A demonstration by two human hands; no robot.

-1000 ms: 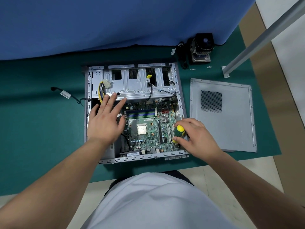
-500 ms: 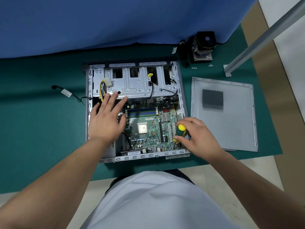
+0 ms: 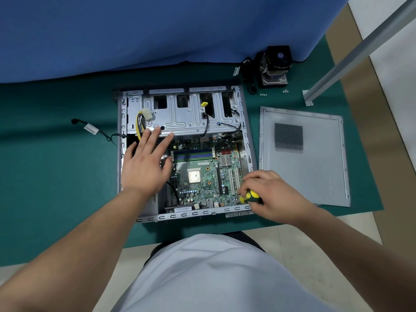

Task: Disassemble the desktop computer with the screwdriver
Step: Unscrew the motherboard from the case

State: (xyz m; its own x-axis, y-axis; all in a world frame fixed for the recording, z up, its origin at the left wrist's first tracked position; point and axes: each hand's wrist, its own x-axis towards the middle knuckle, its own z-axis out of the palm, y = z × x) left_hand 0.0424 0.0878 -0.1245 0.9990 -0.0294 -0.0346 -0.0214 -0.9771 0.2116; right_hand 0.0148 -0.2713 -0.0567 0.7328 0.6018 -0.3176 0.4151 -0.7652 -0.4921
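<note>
Bright, even light — edges bowed, perhaps slightly soft.

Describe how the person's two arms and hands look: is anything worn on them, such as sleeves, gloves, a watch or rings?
Both forearms are bare up to the frame's edge; no sleeve shows on either. The left hand and the right hand wear no gloves. No watch, band or ring shows on the wrists or visible fingers. The nails look short and plain. The only clothing in view is a white shirt on the torso.

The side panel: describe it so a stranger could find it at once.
Start from the open computer case on the green mat. Immediately right of it the side panel lies flat: the only loose grey sheet, marked by one dark square mesh vent.
</note>
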